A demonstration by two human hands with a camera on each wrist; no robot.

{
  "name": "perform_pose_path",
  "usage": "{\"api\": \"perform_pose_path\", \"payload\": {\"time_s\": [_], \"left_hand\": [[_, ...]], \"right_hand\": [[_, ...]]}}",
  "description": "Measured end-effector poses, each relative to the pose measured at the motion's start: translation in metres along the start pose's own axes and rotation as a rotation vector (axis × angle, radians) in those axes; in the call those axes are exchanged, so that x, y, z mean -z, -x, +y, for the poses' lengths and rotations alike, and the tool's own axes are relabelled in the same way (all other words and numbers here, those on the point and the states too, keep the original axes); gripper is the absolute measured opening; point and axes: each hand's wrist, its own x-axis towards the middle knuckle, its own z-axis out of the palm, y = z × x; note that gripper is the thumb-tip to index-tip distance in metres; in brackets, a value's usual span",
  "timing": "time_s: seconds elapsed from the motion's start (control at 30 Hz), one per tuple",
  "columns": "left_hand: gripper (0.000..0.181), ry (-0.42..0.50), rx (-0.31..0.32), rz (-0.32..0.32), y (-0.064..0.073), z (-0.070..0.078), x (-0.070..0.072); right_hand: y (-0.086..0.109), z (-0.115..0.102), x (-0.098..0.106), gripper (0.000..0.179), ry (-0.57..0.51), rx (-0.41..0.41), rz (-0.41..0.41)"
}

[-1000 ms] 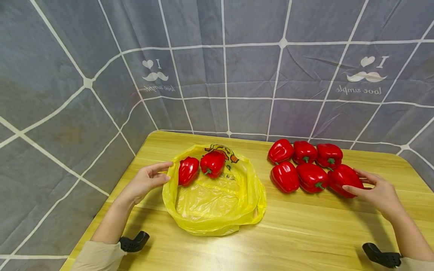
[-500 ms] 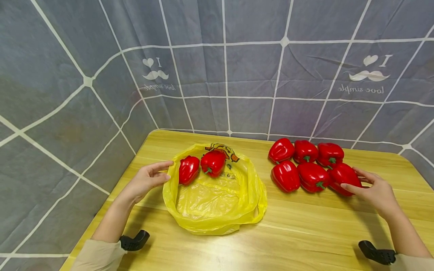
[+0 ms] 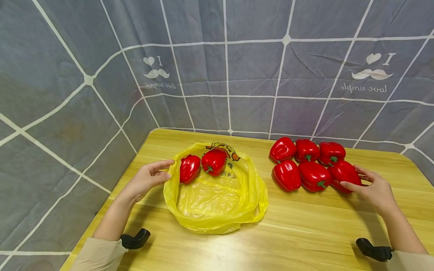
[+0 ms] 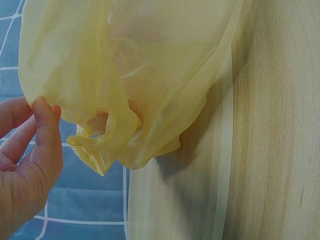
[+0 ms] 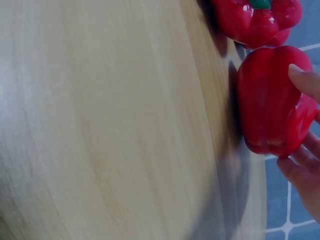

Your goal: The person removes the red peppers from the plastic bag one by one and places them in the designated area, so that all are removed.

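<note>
A yellow plastic bag (image 3: 210,222) lies on the table with its mouth spread wide. My left hand (image 3: 150,180) pinches the bag's left rim between thumb and fingers, as the left wrist view also shows. Inside the bag are two red bell peppers, one at the left wall (image 3: 190,169) and one at the back (image 3: 214,162). On the right, my right hand (image 3: 374,190) holds a red bell pepper (image 3: 345,176) by its right end. The right wrist view has the thumb on top of that pepper (image 5: 270,100) and fingers around its end.
Several more red bell peppers (image 3: 314,176) with green stems stand close together in two rows, left of and behind the held one. Bare wooden table (image 3: 291,226) lies between bag and peppers. A grey-blue curtain (image 3: 251,75) with white lines hangs along the back and left.
The head view has shifted slightly. My right wrist has drawn a little to the left, still with the bell pepper in hand. The left hand keeps its pinch on the bag.
</note>
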Motion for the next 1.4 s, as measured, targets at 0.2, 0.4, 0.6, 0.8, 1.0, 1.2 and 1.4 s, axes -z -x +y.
{"api": "perform_pose_path", "payload": {"time_s": [0.2, 0.4, 0.6, 0.8, 1.0, 1.2, 1.4], "left_hand": [[0.051, -0.002, -0.001, 0.0, 0.0, 0.0, 0.0], [0.051, -0.009, 0.001, 0.002, 0.0, 0.0, -0.001], [0.051, -0.008, -0.011, -0.004, 0.0, 0.001, -0.001], [0.051, 0.0, -0.002, -0.002, 0.0, 0.002, 0.0], [0.051, -0.004, 0.003, -0.002, 0.001, 0.003, 0.0], [0.051, -0.003, -0.003, -0.004, 0.001, 0.003, 0.0], [0.051, -0.006, -0.005, -0.008, 0.001, 0.003, -0.001]], "right_hand": [[0.002, 0.0, -0.001, 0.077, 0.005, 0.005, 0.002], [0.003, -0.002, 0.001, 0.076, 0.018, 0.015, 0.0], [0.002, -0.004, 0.006, 0.076, 0.038, 0.025, 0.018], [-0.002, -0.01, 0.011, 0.07, 0.008, 0.115, 0.066], [-0.005, -0.026, 0.017, 0.069, 0.038, 0.143, 0.053], [-0.009, -0.046, 0.019, 0.069, 0.056, 0.147, 0.009], [-0.013, -0.069, 0.018, 0.069, -0.003, 0.153, -0.045]]}}
